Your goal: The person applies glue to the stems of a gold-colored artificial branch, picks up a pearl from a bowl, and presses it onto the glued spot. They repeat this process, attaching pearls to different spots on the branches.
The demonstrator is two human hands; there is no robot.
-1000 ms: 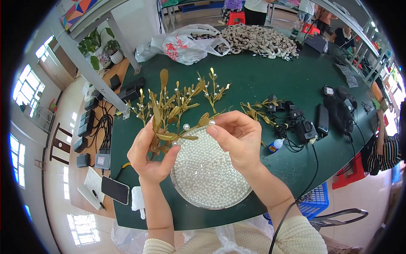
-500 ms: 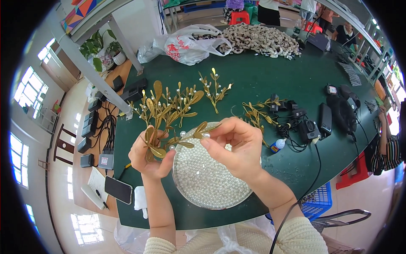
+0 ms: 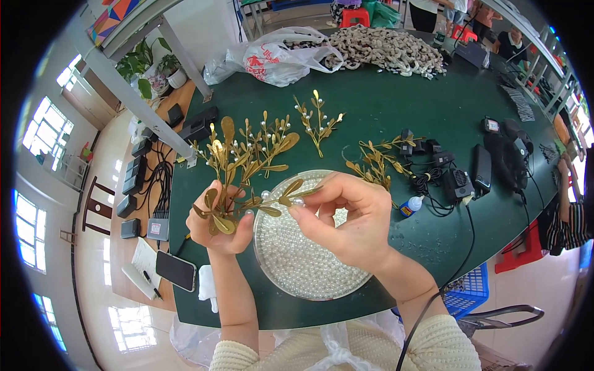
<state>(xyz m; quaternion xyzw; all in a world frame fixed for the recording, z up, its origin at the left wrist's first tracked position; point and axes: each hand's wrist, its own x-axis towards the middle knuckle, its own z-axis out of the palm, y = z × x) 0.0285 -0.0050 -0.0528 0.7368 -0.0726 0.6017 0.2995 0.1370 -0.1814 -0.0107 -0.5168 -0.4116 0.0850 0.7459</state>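
My left hand [image 3: 218,224] is closed round the stem of a gold leaf branch [image 3: 225,224], whose leaves fan out above and over the fingers. At the right end of a twig, my right hand [image 3: 352,216] pinches a white pearl bead [image 3: 298,201] by the leaf tips with thumb and forefinger. Another pearl sits on that same twig, left of the pinch. Below both hands stands a round dish [image 3: 258,263] full of loose pearl beads [image 3: 309,253]. Behind the left hand, more gold sprigs with pearls [image 3: 288,142] overlap the held branch.
One pearled sprig [image 3: 319,127] lies apart on the green table [image 3: 383,102]. Gold branches [image 3: 373,168] lie to the right, beside a small blue-and-white bottle [image 3: 411,206] and black adapters [image 3: 458,185]. A phone [image 3: 176,270] is near left; a plastic bag [image 3: 278,62] and heaped pale pieces [image 3: 390,52] are far.
The whole view has shifted a little. Both hands keep their holds, and the twig with the pinched pearl stays almost in place.
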